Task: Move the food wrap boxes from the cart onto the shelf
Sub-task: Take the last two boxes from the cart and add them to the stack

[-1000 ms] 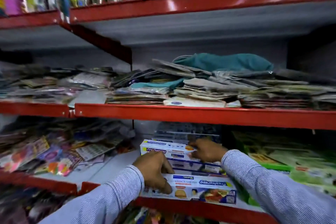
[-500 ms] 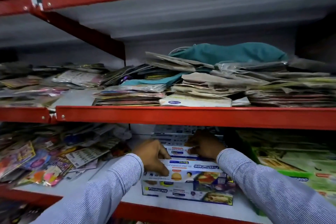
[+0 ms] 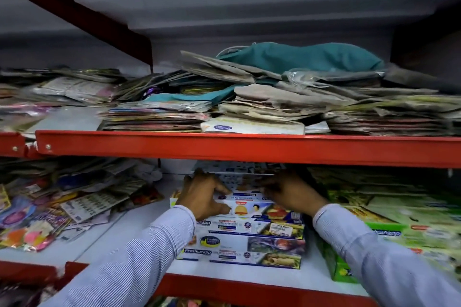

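Several white and blue food wrap boxes (image 3: pixel 245 239) lie stacked on the lower white shelf (image 3: pixel 119 244), between its red front edge and the back wall. My left hand (image 3: pixel 202 197) grips the left end of the top food wrap box (image 3: pixel 252 207). At the right end of that same box sits my right hand (image 3: pixel 291 193), fingers curled over it. Both hands reach under the red beam of the shelf above. More boxes stand further back behind my hands, partly hidden. The cart is out of view.
A red shelf beam (image 3: pixel 249 148) crosses just above my hands. Loose colourful packets (image 3: pixel 57 209) are heaped left of the stack. Green boxes (image 3: pixel 399 229) crowd the right side. The shelf above holds piles of flat packets and a teal cloth bag (image 3: pixel 301 57).
The camera has dropped and moved closer to the lower shelf. Both hands have pushed further back, and the box they hold now rests on top of the stack.
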### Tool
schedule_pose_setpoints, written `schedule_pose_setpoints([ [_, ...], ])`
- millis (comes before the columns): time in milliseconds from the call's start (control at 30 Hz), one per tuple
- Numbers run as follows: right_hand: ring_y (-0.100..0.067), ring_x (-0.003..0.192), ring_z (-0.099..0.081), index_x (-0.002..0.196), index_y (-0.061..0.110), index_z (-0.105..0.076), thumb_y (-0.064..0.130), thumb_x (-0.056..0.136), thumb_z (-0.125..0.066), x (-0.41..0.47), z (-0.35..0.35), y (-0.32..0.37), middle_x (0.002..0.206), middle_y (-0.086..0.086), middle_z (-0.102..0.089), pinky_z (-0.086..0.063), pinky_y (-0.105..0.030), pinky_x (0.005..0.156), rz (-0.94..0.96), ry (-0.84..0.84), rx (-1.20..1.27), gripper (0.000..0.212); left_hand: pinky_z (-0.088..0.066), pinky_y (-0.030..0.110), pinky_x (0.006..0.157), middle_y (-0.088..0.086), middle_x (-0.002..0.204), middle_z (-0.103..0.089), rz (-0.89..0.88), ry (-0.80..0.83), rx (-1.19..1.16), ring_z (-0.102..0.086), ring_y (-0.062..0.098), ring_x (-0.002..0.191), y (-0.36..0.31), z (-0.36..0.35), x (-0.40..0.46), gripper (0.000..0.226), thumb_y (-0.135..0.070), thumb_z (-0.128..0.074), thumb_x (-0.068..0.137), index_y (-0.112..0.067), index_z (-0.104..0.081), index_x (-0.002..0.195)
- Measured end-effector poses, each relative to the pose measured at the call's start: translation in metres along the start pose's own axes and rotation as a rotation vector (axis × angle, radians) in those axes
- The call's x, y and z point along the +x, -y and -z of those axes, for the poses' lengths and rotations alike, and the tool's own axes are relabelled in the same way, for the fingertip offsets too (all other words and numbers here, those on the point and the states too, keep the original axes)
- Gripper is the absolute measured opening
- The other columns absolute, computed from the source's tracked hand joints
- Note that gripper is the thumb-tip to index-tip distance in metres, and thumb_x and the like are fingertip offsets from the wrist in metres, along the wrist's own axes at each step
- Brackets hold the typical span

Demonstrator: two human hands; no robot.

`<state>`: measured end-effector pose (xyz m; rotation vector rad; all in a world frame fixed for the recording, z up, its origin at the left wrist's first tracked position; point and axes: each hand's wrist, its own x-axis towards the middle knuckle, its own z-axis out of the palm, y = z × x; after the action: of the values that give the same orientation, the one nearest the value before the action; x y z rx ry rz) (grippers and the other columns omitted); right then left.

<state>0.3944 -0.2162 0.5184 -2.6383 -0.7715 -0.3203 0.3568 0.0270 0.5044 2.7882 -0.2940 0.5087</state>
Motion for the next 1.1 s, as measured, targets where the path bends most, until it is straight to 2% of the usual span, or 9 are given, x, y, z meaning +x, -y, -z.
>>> schedule_pose_setpoints([
  [167, -0.027, 0.100, -0.068, 0.121, 0.026, -0.063, 0.051, 0.098, -0.042, -0.019, -0.034, 0.005, 0.109, -0.004, -0.074, -0.055, -0.035, 0.077, 0.077, -0.143, -0.112, 0.040, -0.047, 0.038, 0.104, -0.011, 0.131, -0.066, -0.073, -0.087, -0.028, -0.060, 0.015, 0.117, 0.001, -0.016, -0.014, 0.058, -0.054, -0.056, 0.067, -0.035, -0.067, 0.121],
  [233, -0.024, 0.109, -0.066, 0.130, 0.030, -0.057, 0.054, 0.099, -0.037, -0.023, -0.039, 0.007, 0.122, 0.002, -0.071, -0.056, -0.037, 0.083, 0.087, -0.199, -0.104, 0.044, -0.044, 0.026, 0.104, -0.011, 0.134, -0.064, -0.092, -0.114, -0.053, -0.060, 0.012, 0.119, 0.006, -0.020, -0.018, 0.056, -0.049, -0.061, 0.074, -0.034, -0.063, 0.128],
  [300, -0.021, 0.114, -0.064, 0.133, 0.033, -0.054, 0.058, 0.098, -0.034, -0.026, -0.040, 0.005, 0.129, 0.007, -0.067, -0.055, -0.037, 0.086, 0.091, -0.239, -0.104, 0.047, -0.040, 0.024, 0.105, -0.012, 0.137, -0.061, -0.114, -0.124, -0.045, -0.058, 0.011, 0.123, 0.009, -0.021, -0.022, 0.058, -0.057, -0.061, 0.078, -0.035, -0.059, 0.131],
  [467, -0.019, 0.115, -0.063, 0.133, 0.034, -0.055, 0.066, 0.094, -0.031, -0.029, -0.041, 0.001, 0.129, 0.008, -0.067, -0.052, -0.033, 0.085, 0.081, -0.269, -0.155, 0.055, -0.037, 0.035, 0.111, -0.011, 0.141, -0.058, -0.138, -0.158, -0.012, -0.051, 0.015, 0.132, 0.013, -0.022, -0.027, 0.059, -0.067, -0.053, 0.082, -0.039, -0.055, 0.134],
  [667, -0.018, 0.113, -0.065, 0.132, 0.034, -0.056, 0.083, 0.078, 0.001, -0.030, -0.038, -0.002, 0.128, 0.009, -0.069, -0.054, -0.034, 0.084, 0.069, -0.298, -0.170, 0.092, -0.040, 0.046, 0.112, -0.010, 0.144, -0.055, -0.155, -0.175, 0.026, -0.048, 0.017, 0.136, 0.016, -0.031, -0.024, 0.057, -0.065, -0.050, 0.086, -0.038, -0.053, 0.136],
  [767, -0.016, 0.112, -0.065, 0.131, 0.034, -0.057, 0.081, 0.081, -0.003, -0.030, -0.040, -0.004, 0.126, 0.009, -0.070, -0.054, -0.033, 0.083, 0.067, -0.303, -0.203, 0.088, -0.031, 0.048, 0.116, -0.011, 0.147, -0.051, -0.160, -0.201, 0.067, -0.042, 0.015, 0.140, 0.018, -0.036, -0.022, 0.052, -0.060, -0.051, 0.091, -0.040, -0.048, 0.139],
  [900, -0.021, 0.114, -0.063, 0.127, 0.029, -0.061, 0.071, 0.093, -0.017, -0.030, -0.050, -0.007, 0.123, 0.003, -0.071, -0.048, -0.036, 0.097, 0.051, -0.360, -0.322, 0.070, -0.010, 0.053, 0.119, -0.009, 0.154, -0.042, -0.198, -0.258, 0.247, -0.028, 0.021, 0.148, 0.028, -0.046, -0.028, 0.053, -0.061, -0.027, 0.096, -0.040, -0.041, 0.143],
  [1000, -0.025, 0.138, -0.046, 0.141, 0.018, -0.051, 0.054, 0.099, -0.031, -0.040, -0.072, -0.008, 0.148, -0.004, -0.053, -0.029, -0.047, 0.117, 0.063, -0.498, -0.370, 0.058, -0.006, 0.060, 0.118, 0.002, 0.163, -0.021, -0.255, -0.394, 0.322, -0.010, 0.030, 0.152, 0.031, -0.057, -0.039, 0.054, -0.049, -0.033, 0.101, -0.030, -0.030, 0.151],
  [1100, -0.025, 0.153, -0.018, 0.154, 0.014, -0.029, 0.050, 0.098, -0.034, -0.045, -0.097, -0.007, 0.164, -0.007, -0.022, -0.017, -0.057, 0.120, 0.078, -0.563, -0.387, 0.066, -0.008, 0.068, 0.116, 0.012, 0.165, -0.010, -0.237, -0.435, 0.401, -0.001, 0.036, 0.152, 0.034, -0.072, -0.044, 0.064, -0.049, -0.035, 0.099, -0.022, -0.016, 0.155],
])
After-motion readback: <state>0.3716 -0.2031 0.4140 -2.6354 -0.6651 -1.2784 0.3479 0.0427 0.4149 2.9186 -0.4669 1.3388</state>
